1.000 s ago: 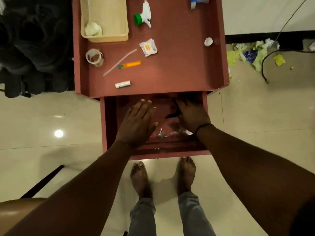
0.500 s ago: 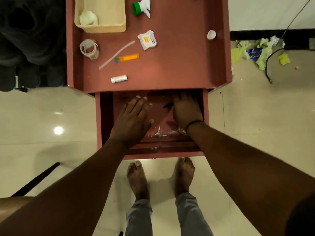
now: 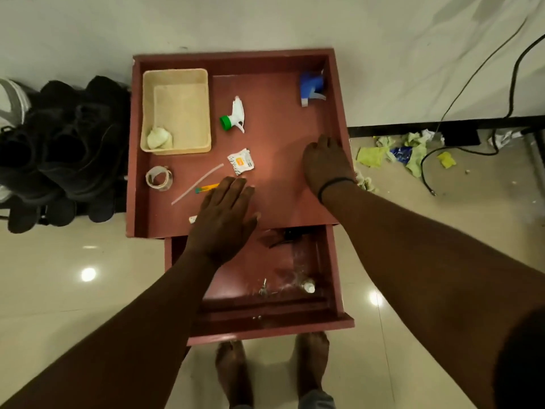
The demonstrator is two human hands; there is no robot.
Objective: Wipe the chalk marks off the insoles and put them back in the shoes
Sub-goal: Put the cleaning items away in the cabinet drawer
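Note:
Black shoes (image 3: 59, 149) stand in a pile on the floor left of the red table (image 3: 280, 137). No insole shows. A white wad of cloth (image 3: 159, 138) lies in the cream basket (image 3: 177, 72) on the table. My left hand (image 3: 224, 219) hovers flat over the table's front edge, fingers straight, holding nothing. My right hand (image 3: 327, 163) rests by the table's right rim with its fingertips bent down onto the surface; what lies under them is hidden. Below the table top the drawer (image 3: 265, 329) stands pulled out.
On the table lie a tape roll (image 3: 159, 178), an orange pen (image 3: 206, 188), a white sachet (image 3: 241, 163), a green-capped spray head (image 3: 234, 116) and a blue spray head (image 3: 311, 88). Keys (image 3: 263, 287) and a small bottle (image 3: 308, 286) lie in the drawer. Rags (image 3: 413, 152) and a cable (image 3: 427, 178) litter the floor on the right.
Both hands have come up out of the drawer onto the table top. The right hand moved to the right rim, covering the spot where a small white cap lay.

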